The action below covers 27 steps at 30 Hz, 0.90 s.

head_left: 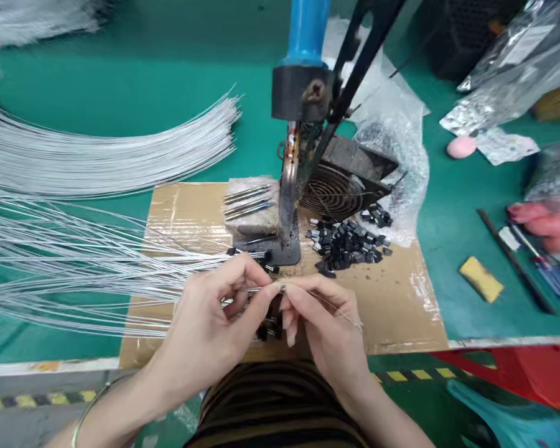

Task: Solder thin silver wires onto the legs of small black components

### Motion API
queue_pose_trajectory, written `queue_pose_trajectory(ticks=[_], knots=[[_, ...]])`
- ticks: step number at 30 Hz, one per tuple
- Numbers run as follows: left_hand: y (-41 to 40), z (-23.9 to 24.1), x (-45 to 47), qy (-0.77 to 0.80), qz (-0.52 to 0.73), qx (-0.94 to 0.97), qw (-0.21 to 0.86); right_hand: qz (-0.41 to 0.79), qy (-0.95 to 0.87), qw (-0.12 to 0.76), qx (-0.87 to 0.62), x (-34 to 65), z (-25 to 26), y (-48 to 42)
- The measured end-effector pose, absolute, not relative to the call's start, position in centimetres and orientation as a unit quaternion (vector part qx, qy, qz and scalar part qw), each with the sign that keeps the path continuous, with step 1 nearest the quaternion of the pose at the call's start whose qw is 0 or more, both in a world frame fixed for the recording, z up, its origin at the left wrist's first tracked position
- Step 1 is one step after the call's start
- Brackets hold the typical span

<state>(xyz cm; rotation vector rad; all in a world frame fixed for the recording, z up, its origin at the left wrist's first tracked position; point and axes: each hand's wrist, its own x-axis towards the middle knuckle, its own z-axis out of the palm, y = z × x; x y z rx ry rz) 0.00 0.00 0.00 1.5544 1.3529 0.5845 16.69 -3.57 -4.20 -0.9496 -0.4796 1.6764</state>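
My left hand (217, 317) is closed, thumb and forefinger pinching the end of a grey wire (252, 289). Against it, my right hand (325, 311) pinches with thumb and forefinger, and a thin strand of solder wire (336, 307) runs across its fingers. A tiny metal piece (284, 288) shows where the fingertips meet; its kind is mostly hidden. Just above the hands, the soldering iron (289, 186) points down from its holder, its tip over a dark metal plate (287, 249). Wires with black connector ends (273, 323) lie beneath my hands.
Black connectors (350, 242) are heaped on the cardboard (392, 305), beside a small fan (336, 186). Several metal rods lie on a pale block (252, 221). Grey wire bundles (121, 162) spread left. A yellow sponge (480, 279) and dark stick (516, 261) lie right.
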Motion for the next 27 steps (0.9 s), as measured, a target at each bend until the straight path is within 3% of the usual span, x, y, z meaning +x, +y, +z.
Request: queue_pose_trajectory(ticks=[9, 27], knots=[[0.1, 0.0, 0.1, 0.53, 0.26, 0.618, 0.519, 0.734, -0.15, 0.536, -0.389, 16.9, -3.9, -3.1], [-0.9, -0.8, 0.8, 0.553, 0.31, 0.62, 0.462, 0.73, -0.119, 0.548, -0.39, 16.3, -3.8, -3.1]])
